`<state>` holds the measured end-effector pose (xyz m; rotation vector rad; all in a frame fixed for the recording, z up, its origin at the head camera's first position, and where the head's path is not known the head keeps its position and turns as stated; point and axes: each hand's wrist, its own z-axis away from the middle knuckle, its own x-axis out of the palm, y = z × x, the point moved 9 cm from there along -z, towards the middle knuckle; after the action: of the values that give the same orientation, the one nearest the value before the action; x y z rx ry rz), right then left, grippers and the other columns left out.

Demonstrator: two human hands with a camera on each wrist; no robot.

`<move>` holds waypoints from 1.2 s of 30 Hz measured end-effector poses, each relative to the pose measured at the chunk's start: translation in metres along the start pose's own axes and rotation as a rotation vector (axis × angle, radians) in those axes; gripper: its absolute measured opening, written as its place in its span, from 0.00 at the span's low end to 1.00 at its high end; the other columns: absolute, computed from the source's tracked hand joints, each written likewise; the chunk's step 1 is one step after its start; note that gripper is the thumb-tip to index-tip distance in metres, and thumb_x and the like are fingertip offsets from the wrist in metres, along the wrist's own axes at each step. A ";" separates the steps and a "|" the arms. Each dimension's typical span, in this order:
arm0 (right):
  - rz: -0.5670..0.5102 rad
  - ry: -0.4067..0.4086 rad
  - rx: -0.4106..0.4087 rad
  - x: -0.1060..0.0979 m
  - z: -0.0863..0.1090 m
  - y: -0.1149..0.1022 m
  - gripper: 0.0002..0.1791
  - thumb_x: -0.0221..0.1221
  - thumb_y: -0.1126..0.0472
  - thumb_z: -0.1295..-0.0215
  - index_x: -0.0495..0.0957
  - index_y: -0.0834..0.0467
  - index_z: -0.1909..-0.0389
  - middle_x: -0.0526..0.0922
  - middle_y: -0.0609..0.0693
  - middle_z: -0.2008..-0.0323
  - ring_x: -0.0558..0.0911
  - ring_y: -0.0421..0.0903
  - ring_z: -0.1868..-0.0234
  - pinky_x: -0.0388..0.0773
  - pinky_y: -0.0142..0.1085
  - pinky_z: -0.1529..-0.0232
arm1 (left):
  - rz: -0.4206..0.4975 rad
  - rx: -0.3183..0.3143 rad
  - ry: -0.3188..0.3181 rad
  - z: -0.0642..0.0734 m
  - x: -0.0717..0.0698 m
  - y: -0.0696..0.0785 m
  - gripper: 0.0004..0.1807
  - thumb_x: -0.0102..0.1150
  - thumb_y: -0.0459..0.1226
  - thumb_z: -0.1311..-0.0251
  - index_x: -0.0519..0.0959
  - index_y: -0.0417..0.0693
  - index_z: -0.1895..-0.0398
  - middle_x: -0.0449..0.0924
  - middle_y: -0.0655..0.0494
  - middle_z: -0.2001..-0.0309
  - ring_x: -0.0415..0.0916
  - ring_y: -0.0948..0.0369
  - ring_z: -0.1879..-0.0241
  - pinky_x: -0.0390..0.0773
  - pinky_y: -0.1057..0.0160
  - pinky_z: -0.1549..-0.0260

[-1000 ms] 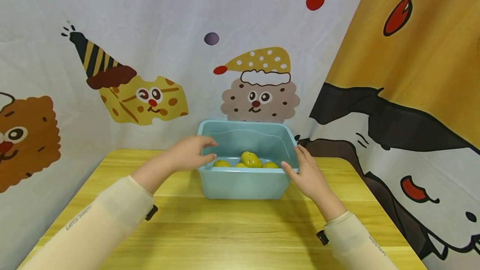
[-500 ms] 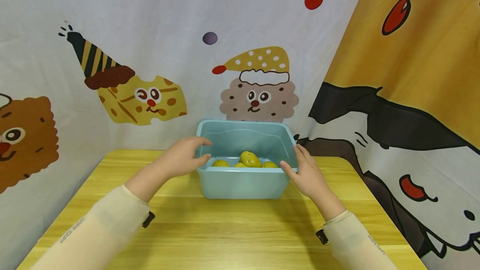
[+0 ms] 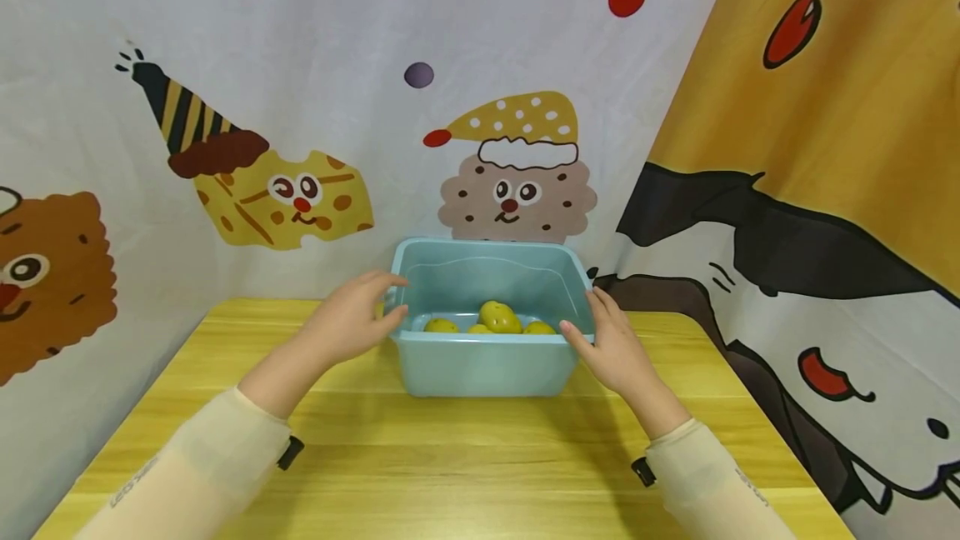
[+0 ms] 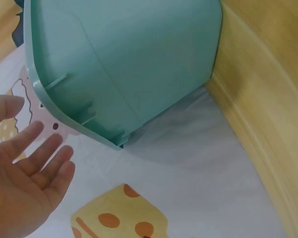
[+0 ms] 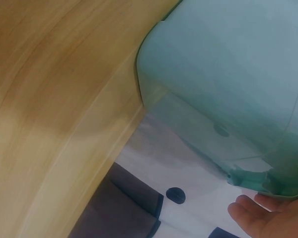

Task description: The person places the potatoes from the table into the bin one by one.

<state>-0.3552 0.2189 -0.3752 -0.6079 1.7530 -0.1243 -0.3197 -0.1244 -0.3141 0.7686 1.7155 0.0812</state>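
Observation:
A light blue plastic bin stands on the wooden table, several yellow-green round fruits lying inside it. My left hand is at the bin's left rim, thumb and fingers spread; the left wrist view shows this hand beside the rim with a gap between. On the opposite side my right hand holds the right front corner of the rim, thumb over the inside and fingers along the outside. In the right wrist view, those fingers lie under the rim, the thumb hidden.
The wooden table reaches from the bin toward the person. A cloth with cartoon prints hangs right behind the bin, and a yellow and black printed cloth hangs along the right side.
My left hand has drawn back leftward, from over the bin's left part to its left rim. The right hand, the bin and the fruits stay in place.

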 end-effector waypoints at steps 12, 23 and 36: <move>-0.011 -0.016 0.001 0.000 0.000 -0.005 0.49 0.47 0.33 0.27 0.50 0.67 0.23 0.48 0.65 0.23 0.54 0.69 0.26 0.56 0.68 0.33 | -0.064 -0.018 0.129 0.018 -0.004 -0.012 0.24 0.60 0.42 0.33 0.75 0.39 0.37 0.73 0.41 0.36 0.70 0.42 0.37 0.70 0.40 0.38; 0.011 -0.026 0.003 -0.003 -0.002 0.000 0.49 0.46 0.32 0.27 0.51 0.67 0.23 0.48 0.66 0.23 0.55 0.70 0.26 0.55 0.68 0.33 | -0.098 -0.027 0.171 0.026 -0.006 -0.018 0.25 0.60 0.42 0.33 0.74 0.38 0.37 0.72 0.39 0.35 0.68 0.40 0.35 0.66 0.38 0.36; 0.022 -0.076 0.000 -0.005 -0.003 0.001 0.50 0.45 0.31 0.28 0.48 0.66 0.22 0.47 0.64 0.22 0.52 0.69 0.25 0.54 0.67 0.32 | -0.157 -0.026 0.183 0.038 -0.003 -0.025 0.27 0.59 0.45 0.32 0.74 0.37 0.37 0.72 0.37 0.36 0.67 0.39 0.35 0.64 0.38 0.36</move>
<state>-0.3574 0.2209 -0.3707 -0.5860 1.6860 -0.0854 -0.2965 -0.1582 -0.3343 0.6204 1.9389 0.0675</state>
